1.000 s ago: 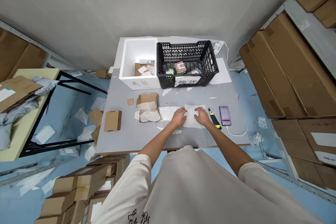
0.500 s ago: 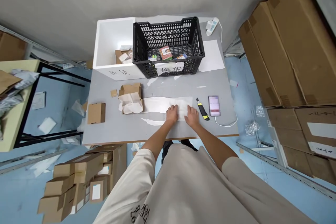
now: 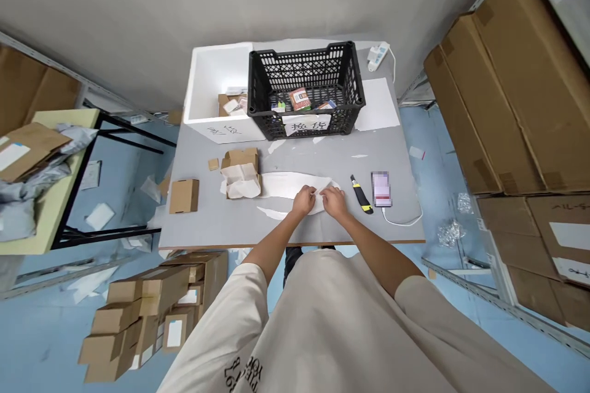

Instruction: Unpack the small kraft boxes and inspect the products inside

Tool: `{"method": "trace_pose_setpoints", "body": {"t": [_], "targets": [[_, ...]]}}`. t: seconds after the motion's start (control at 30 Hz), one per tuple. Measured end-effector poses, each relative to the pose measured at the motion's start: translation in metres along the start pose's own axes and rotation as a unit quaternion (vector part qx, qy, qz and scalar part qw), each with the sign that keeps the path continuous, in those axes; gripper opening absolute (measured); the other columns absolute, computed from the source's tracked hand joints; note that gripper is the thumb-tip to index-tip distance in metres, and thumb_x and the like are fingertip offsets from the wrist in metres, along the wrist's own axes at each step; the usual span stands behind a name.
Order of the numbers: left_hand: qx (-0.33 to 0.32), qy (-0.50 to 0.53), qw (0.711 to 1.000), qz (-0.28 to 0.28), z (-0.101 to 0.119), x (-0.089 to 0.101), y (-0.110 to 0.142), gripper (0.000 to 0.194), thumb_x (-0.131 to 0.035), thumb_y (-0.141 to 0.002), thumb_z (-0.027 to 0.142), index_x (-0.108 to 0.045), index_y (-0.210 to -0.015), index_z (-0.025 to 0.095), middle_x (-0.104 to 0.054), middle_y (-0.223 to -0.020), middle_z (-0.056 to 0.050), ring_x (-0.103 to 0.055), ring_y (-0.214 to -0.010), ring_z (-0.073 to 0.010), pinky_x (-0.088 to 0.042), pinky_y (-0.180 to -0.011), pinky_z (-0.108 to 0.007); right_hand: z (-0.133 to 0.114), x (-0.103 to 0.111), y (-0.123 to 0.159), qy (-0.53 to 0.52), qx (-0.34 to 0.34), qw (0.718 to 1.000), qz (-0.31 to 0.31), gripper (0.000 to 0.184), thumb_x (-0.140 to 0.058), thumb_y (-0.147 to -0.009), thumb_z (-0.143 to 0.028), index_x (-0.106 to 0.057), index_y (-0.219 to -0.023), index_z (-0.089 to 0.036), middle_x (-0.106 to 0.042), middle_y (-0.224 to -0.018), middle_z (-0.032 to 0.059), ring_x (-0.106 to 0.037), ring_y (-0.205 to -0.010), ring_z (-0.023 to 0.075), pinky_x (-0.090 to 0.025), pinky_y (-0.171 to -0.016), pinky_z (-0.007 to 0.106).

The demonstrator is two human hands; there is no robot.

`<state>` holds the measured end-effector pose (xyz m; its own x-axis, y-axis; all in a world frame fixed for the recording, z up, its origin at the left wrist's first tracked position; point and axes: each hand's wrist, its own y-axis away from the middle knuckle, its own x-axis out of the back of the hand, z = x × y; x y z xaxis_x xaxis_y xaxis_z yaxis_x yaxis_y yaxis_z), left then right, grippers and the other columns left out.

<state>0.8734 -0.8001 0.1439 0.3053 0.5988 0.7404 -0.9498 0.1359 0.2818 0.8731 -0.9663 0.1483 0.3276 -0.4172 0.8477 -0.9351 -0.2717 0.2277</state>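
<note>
A long white paper sheet (image 3: 286,184) lies across the middle of the grey table (image 3: 221,227). My left hand (image 3: 303,201) and my right hand (image 3: 334,201) sit close together at its right end, fingers curled and pinching the paper, whose edge lifts and curls between them. Left of the sheet stands a small open cardboard box (image 3: 240,159) with crumpled white paper (image 3: 239,184) spilling from it. A yellow and black utility knife (image 3: 360,194) lies just right of my right hand.
A phone (image 3: 381,188) on a white cable lies beside the knife. At the table's back stand a white foam box (image 3: 216,89) and a black plastic crate (image 3: 305,73) with small packages. A closed small carton (image 3: 184,195) sits left. Big cartons fill the right shelves; more cartons lie on the floor.
My hands have come together from lying flat and apart on the sheet, and now pinch its right end, which has lifted and curled. The view has shifted as my head moved.
</note>
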Motion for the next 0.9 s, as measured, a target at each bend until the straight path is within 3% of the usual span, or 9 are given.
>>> {"method": "trace_pose_setpoints", "body": {"t": [0.1,0.23,0.37,0.47,0.57,0.7,0.83,0.9], "targets": [[-0.019,0.011,0.999,0.048,-0.018,0.039,0.006,0.030,-0.048,-0.089,0.017,-0.063,-0.115,0.021,-0.062,-0.115,-0.008,-0.064,-0.097,-0.0203,-0.050,-0.090,-0.034,-0.038,0.004,-0.017,-0.003,0.018,0.999,0.049,0.029,-0.046,-0.094,-0.017,-0.071,-0.106,-0.024,-0.064,-0.106,0.0088,-0.049,-0.105,0.0266,-0.032,-0.091,0.039],[-0.031,-0.012,0.993,0.113,-0.053,0.103,0.018,0.035,-0.046,-0.091,0.017,-0.059,-0.123,0.021,-0.065,-0.112,-0.008,-0.062,-0.101,-0.0227,-0.048,-0.091,-0.036,-0.107,-0.003,-0.043,-0.026,0.066,0.993,0.099,0.027,-0.047,-0.094,-0.019,-0.071,-0.104,-0.025,-0.064,-0.104,0.0080,-0.047,-0.103,0.0268,-0.032,-0.089,0.039],[-0.026,-0.069,0.987,0.143,-0.099,0.167,0.035,0.036,-0.043,-0.093,0.016,-0.062,-0.122,0.021,-0.066,-0.115,-0.010,-0.059,-0.111,-0.0260,-0.044,-0.095,-0.039,-0.181,-0.020,-0.068,-0.051,0.116,0.985,0.115,0.027,-0.046,-0.095,-0.020,-0.071,-0.106,-0.023,-0.063,-0.102,0.0084,-0.048,-0.101,0.0261,-0.035,-0.091,0.038],[0.010,-0.102,0.985,0.140,-0.138,0.203,0.046,0.036,-0.042,-0.093,0.015,-0.065,-0.119,0.022,-0.064,-0.117,-0.010,-0.059,-0.110,-0.0254,-0.043,-0.095,-0.039,-0.226,-0.043,-0.087,-0.085,0.149,0.981,0.094,0.031,-0.041,-0.096,-0.019,-0.069,-0.111,-0.022,-0.061,-0.104,0.0081,-0.053,-0.098,0.0235,-0.041,-0.089,0.033],[0.063,-0.129,0.983,0.116,-0.178,0.220,0.051,0.035,-0.042,-0.092,0.015,-0.068,-0.114,0.024,-0.062,-0.118,-0.008,-0.058,-0.106,-0.0234,-0.042,-0.094,-0.038,-0.259,-0.075,-0.103,-0.092,0.150,0.983,0.051,0.034,-0.040,-0.096,-0.017,-0.068,-0.113,-0.022,-0.060,-0.107,0.0066,-0.056,-0.095,0.0209,-0.044,-0.086,0.030],[0.102,-0.154,0.979,0.085,-0.221,0.221,0.053,0.034,-0.042,-0.091,0.014,-0.067,-0.113,0.023,-0.062,-0.117,-0.010,-0.053,-0.113,-0.0270,-0.040,-0.096,-0.041,-0.282,-0.116,-0.117,-0.043,0.134,0.990,-0.022,0.036,-0.039,-0.094,-0.014,-0.066,-0.117,-0.020,-0.061,-0.114,0.0073,-0.056,-0.102,0.0210,-0.045,-0.091,0.030],[0.044,-0.141,0.984,0.097,-0.246,0.218,0.063,0.043,-0.042,-0.095,0.023,-0.052,-0.136,0.020,-0.056,-0.134,-0.013,-0.049,-0.125,-0.0283,-0.035,-0.105,-0.045,-0.294,-0.137,-0.123,0.042,0.138,0.986,-0.086,0.034,-0.045,-0.093,-0.017,-0.062,-0.122,-0.014,-0.061,-0.124,0.0149,-0.053,-0.114,0.0265,-0.041,-0.097,0.035],[-0.014,-0.148,0.985,0.085,-0.255,0.219,0.071,0.041,-0.043,-0.095,0.029,-0.053,-0.135,0.022,-0.050,-0.144,-0.013,-0.043,-0.133,-0.0281,-0.029,-0.112,-0.046,-0.298,-0.140,-0.124,0.083,0.148,0.979,-0.114,0.033,-0.045,-0.093,-0.018,-0.062,-0.121,-0.014,-0.062,-0.125,0.0165,-0.050,-0.118,0.0292,-0.037,-0.100,0.039]]}}
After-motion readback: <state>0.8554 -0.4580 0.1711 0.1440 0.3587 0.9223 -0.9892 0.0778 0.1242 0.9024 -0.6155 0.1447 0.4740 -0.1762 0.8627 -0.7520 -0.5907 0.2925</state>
